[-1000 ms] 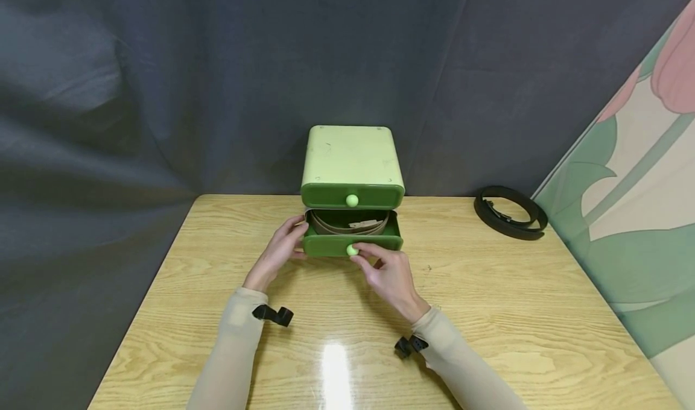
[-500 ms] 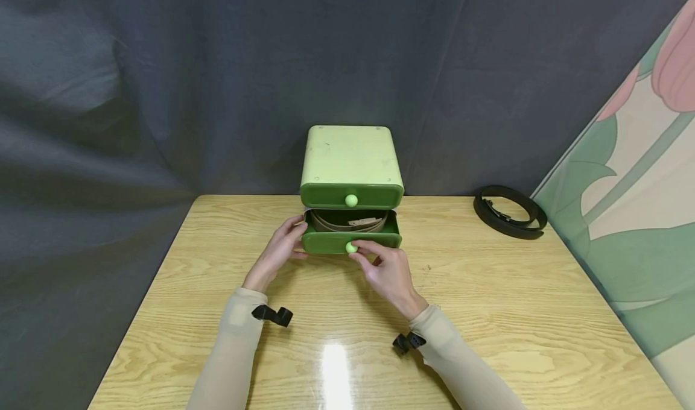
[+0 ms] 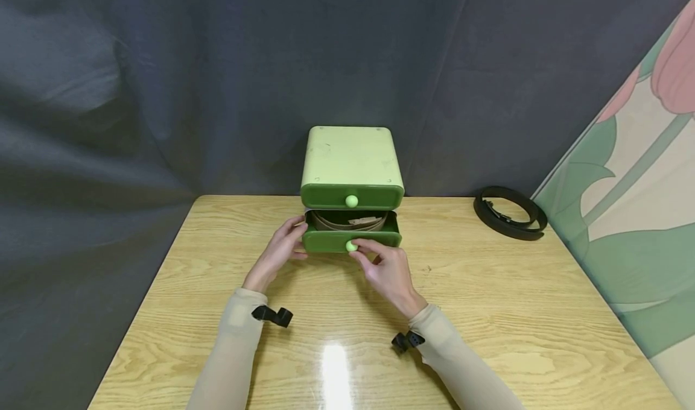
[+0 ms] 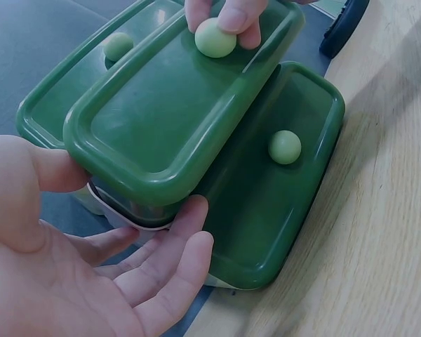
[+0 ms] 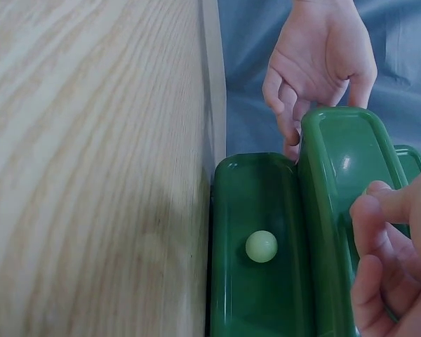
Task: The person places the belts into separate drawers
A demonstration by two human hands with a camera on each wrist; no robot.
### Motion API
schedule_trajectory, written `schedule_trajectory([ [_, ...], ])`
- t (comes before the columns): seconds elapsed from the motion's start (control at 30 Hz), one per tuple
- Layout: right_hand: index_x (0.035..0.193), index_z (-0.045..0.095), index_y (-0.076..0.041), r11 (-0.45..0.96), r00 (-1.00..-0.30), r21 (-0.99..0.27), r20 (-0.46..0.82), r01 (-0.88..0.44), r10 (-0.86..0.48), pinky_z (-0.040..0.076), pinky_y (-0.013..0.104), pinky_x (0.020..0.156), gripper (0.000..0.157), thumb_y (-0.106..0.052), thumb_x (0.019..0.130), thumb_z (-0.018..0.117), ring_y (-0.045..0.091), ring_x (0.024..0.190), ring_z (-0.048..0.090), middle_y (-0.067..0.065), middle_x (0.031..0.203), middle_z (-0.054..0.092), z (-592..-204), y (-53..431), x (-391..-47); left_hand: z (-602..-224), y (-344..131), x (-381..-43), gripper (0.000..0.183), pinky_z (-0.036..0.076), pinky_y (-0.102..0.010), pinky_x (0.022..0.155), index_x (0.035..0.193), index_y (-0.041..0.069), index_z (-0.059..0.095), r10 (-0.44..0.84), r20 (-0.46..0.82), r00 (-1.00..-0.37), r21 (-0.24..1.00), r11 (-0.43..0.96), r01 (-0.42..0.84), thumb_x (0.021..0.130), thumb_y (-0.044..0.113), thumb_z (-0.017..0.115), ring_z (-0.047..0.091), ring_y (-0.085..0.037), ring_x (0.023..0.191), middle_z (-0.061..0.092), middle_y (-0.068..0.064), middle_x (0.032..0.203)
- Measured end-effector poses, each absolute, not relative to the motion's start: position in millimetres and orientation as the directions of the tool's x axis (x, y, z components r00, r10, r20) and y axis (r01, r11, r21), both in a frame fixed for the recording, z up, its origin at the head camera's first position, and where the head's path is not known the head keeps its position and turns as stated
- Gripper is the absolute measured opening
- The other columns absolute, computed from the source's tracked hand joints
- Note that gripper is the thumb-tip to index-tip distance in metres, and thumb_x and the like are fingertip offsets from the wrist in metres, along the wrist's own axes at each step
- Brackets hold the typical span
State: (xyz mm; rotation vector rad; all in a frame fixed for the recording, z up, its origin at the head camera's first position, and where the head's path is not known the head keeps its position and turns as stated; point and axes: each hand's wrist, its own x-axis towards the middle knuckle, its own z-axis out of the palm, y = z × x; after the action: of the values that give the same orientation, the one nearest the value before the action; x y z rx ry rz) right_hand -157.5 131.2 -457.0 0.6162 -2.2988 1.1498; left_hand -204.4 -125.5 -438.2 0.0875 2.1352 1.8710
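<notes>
A small light-green cabinet (image 3: 353, 154) with dark green drawers stands at the table's back edge. Its middle drawer (image 3: 326, 242) is partly pulled out, with a coiled brown belt (image 3: 331, 223) and a pale label inside. My right hand (image 3: 392, 277) pinches that drawer's round light-green knob (image 3: 352, 246) between thumb and fingers. At the drawer's left end, my left hand (image 3: 276, 254) holds the cabinet's side, thumb above and fingers below in the left wrist view. The bottom drawer (image 4: 249, 203) is closed beneath, hidden in the head view.
A coiled black belt (image 3: 510, 232) with a metal buckle lies at the table's back right. Behind the wooden table (image 3: 488, 301) hangs a dark curtain (image 3: 260, 84). A flower-patterned panel (image 3: 635, 205) borders the right side.
The middle drawer has slid slightly inward, toward the cabinet, with my right hand moving along on its knob. My left hand has stayed about where it was.
</notes>
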Motion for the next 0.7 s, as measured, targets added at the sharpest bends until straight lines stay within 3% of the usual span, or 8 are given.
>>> schedule_trajectory([
  [0.2, 0.112, 0.083, -0.007, 0.541, -0.795, -0.621, 0.585, -0.567, -0.161, 0.044, 0.015, 0.045, 0.021, -0.01, 0.092, 0.084, 0.012, 0.044, 0.056, 0.009, 0.09, 0.082, -457.0, 131.0, -159.2, -438.7, -125.6, -205.0, 0.064, 0.06, -0.04, 0.097, 0.169, 0.007, 0.026, 0.237, -0.193, -0.952, 0.976, 0.146, -0.161, 0.116, 0.038, 0.041, 0.064, -0.039, 0.127, 0.046, -0.024, 0.157],
  [0.7, 0.114, 0.083, -0.009, 0.542, -0.795, -0.623, 0.588, -0.564, -0.151, 0.044, 0.015, 0.045, 0.022, -0.012, 0.092, 0.085, -0.001, 0.046, 0.053, 0.007, 0.091, 0.083, -459.3, 130.4, -165.3, -439.6, -126.2, -205.0, 0.062, 0.06, -0.039, 0.098, 0.169, 0.007, 0.026, 0.229, -0.198, -0.953, 0.974, 0.154, -0.165, 0.116, 0.038, 0.038, 0.065, -0.038, 0.125, 0.049, -0.025, 0.156],
])
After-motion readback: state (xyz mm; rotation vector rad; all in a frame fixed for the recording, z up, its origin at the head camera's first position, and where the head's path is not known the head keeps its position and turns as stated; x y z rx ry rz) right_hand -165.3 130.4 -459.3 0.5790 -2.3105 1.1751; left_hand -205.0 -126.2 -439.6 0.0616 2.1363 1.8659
